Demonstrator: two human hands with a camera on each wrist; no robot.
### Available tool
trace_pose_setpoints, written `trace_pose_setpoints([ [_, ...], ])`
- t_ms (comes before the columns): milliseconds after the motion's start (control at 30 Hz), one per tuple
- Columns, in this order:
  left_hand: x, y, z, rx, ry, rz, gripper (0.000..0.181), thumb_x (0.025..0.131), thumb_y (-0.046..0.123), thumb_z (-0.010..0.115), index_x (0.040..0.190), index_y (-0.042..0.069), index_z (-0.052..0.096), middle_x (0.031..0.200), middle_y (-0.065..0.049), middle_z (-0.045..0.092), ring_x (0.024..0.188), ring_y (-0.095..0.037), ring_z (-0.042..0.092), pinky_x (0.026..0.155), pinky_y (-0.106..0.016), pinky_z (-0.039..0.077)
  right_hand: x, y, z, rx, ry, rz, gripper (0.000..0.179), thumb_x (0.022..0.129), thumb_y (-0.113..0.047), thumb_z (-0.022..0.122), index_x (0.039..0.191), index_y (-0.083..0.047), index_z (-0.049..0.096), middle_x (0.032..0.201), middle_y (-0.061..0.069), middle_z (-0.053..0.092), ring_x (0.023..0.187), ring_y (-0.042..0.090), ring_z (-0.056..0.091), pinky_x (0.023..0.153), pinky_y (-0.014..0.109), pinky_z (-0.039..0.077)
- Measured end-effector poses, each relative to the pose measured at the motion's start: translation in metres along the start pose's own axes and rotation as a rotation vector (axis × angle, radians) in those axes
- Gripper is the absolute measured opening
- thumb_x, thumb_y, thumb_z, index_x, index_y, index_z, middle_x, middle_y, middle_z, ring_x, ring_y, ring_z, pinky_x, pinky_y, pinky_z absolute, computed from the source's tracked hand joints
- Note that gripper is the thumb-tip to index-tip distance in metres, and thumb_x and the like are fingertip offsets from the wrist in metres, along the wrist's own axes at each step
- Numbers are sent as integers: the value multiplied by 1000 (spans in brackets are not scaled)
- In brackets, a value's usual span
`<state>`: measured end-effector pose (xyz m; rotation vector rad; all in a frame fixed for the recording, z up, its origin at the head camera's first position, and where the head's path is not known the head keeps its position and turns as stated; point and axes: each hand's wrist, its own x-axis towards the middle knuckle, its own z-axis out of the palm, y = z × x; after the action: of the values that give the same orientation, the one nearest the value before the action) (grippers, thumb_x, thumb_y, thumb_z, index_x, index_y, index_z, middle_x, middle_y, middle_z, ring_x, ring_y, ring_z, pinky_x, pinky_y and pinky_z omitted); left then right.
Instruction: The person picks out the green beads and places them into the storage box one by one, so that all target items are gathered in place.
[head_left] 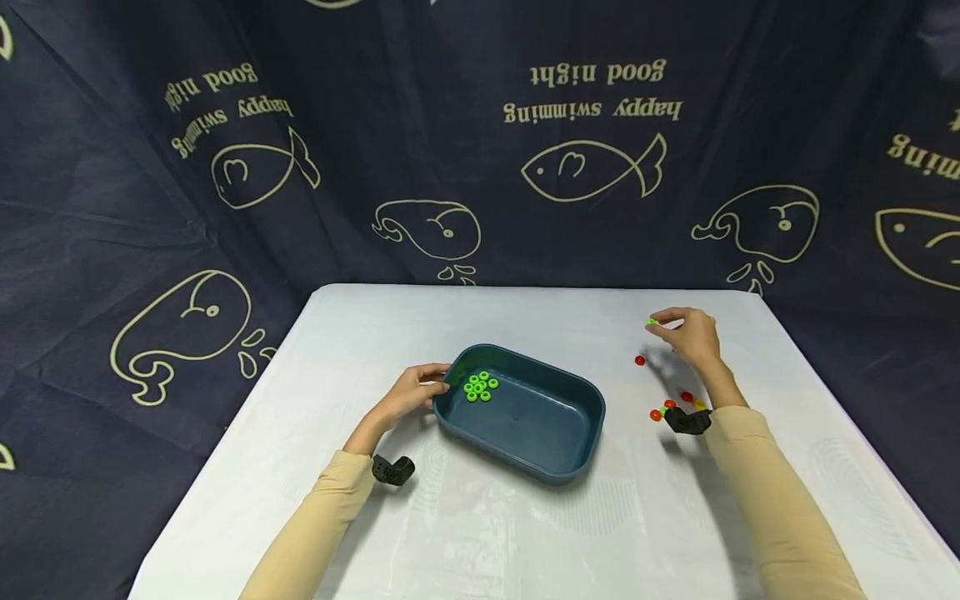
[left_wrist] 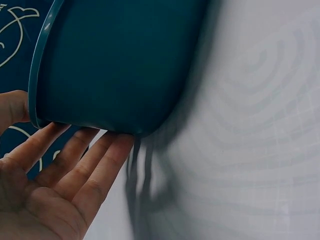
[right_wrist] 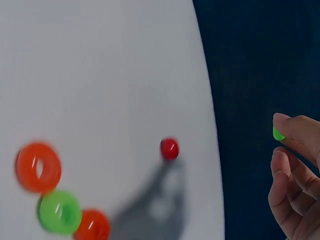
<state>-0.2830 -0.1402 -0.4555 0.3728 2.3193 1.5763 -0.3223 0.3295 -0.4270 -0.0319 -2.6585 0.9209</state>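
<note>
A dark teal plastic basin [head_left: 525,421] stands on the table with several bright green rings [head_left: 480,387] grouped at its left end. My left hand [head_left: 412,390] holds that end, thumb over the rim and fingers against the outer wall, as the left wrist view shows on the basin's side [left_wrist: 115,65]. Off to the right, above the table, my right hand [head_left: 688,332] pinches a small green ring [head_left: 652,322] between thumb and fingertips. The right wrist view shows only a bit of this green ring [right_wrist: 278,134] past the fingers.
A lone red bead [head_left: 640,360] lies below my right hand. Nearer my right forearm are orange rings [head_left: 656,415], another green ring [right_wrist: 60,212], a red piece [head_left: 687,397] and a yellow one [head_left: 700,405], partly hidden by the wrist camera. A dark curtain hangs behind the white table [head_left: 480,312].
</note>
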Motion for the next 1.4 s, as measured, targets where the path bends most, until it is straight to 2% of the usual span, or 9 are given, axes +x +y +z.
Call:
trace_pose_setpoints([
  [200,-12,20,1,17,-12,2,49,92,8,54,137,-6,42,132,-32,48,111,-41,56,71,-34,55,3,-24,6,43,2,-59,26,83,-24,72,99,-4,72,112,18,65,59,1,56,46,22,47],
  [300,-15,23,2,13,-12,2,49,92,8,54,138,-6,42,133,-32,47,111,-42,56,72,-35,55,4,-35,9,47,-3,-84,26,82,-25,72,100,-5,72,113,17,64,64,7,58,46,22,48],
  [467,-15,24,2,8,-11,-1,49,92,8,54,138,-5,42,133,-31,47,111,-42,56,71,-33,54,5,-52,12,68,0,-112,26,82,-23,73,100,-5,73,113,17,64,70,22,63,45,22,47],
  [600,-15,23,2,9,-9,1,49,92,8,54,138,-5,42,133,-32,47,112,-42,55,74,-39,55,5,-63,15,81,1,-130,25,81,-23,74,100,-6,73,112,17,64,73,28,64,46,21,46],
  [700,-15,23,2,14,-9,3,49,92,8,54,138,-5,42,133,-32,47,112,-43,55,73,-38,55,5,-70,17,79,-5,-146,25,81,-23,73,101,-6,73,112,17,64,75,28,64,47,22,47],
  [900,-15,22,2,7,-14,6,50,92,8,54,138,-5,42,133,-32,47,111,-44,55,69,-27,53,4,-85,24,91,-13,-187,25,80,-22,75,100,-7,73,108,16,65,73,28,65,47,23,46],
  [1133,-15,23,2,3,-9,11,49,92,8,54,138,-6,42,132,-33,47,109,-45,55,72,-36,55,1,-102,33,109,-38,-224,25,80,-23,75,100,-9,73,103,13,66,74,27,64,49,27,46],
  [1367,2,-6,2,32,24,10,48,92,13,56,137,2,46,131,-26,52,108,-36,59,66,-25,52,-1,-116,39,120,-45,-266,22,79,-22,75,98,-10,74,98,11,67,71,26,63,48,28,46],
  [1400,2,-6,2,36,23,12,48,92,13,55,137,2,46,131,-26,52,109,-35,59,66,-25,53,-1,-117,40,121,-49,-269,22,80,-22,75,99,-10,74,98,10,67,71,26,63,49,28,46],
])
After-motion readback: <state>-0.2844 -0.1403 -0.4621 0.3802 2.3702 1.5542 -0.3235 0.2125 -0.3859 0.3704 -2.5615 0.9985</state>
